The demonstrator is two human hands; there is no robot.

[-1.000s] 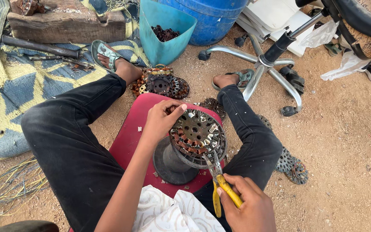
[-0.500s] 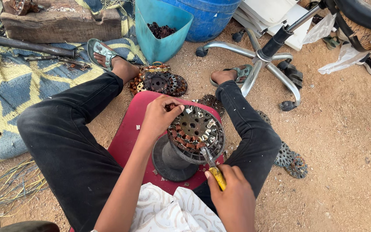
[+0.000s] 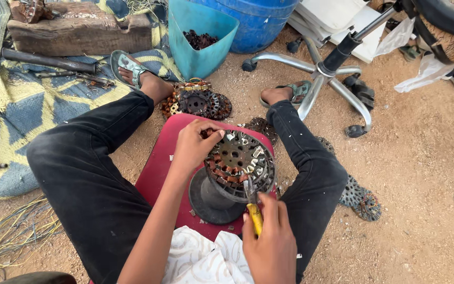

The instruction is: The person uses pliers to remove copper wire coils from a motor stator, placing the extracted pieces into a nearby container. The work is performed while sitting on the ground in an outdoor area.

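A round motor stator (image 3: pixel 240 160) with copper windings rests on a dark round base (image 3: pixel 214 197), which sits on a red stool (image 3: pixel 156 168) between my legs. My left hand (image 3: pixel 193 144) grips the stator's far left rim. My right hand (image 3: pixel 270 244) is closed on yellow-handled pliers (image 3: pixel 253 208), whose jaws bite into the windings at the stator's near edge. A white patterned cloth (image 3: pixel 203 257) lies in my lap.
More stators (image 3: pixel 198 102) lie stacked on the sand by my left foot, others (image 3: pixel 361 197) beside my right leg. A teal tub (image 3: pixel 200 37) holds dark scraps. Behind stand a blue barrel (image 3: pixel 258 23), a chair base (image 3: pixel 321 79), a wooden block (image 3: pixel 80 31) and a mat (image 3: pixel 11 110).
My right hand has closed the pliers and pushed them in toward the stator's near rim. My left hand has kept its hold on the far rim.
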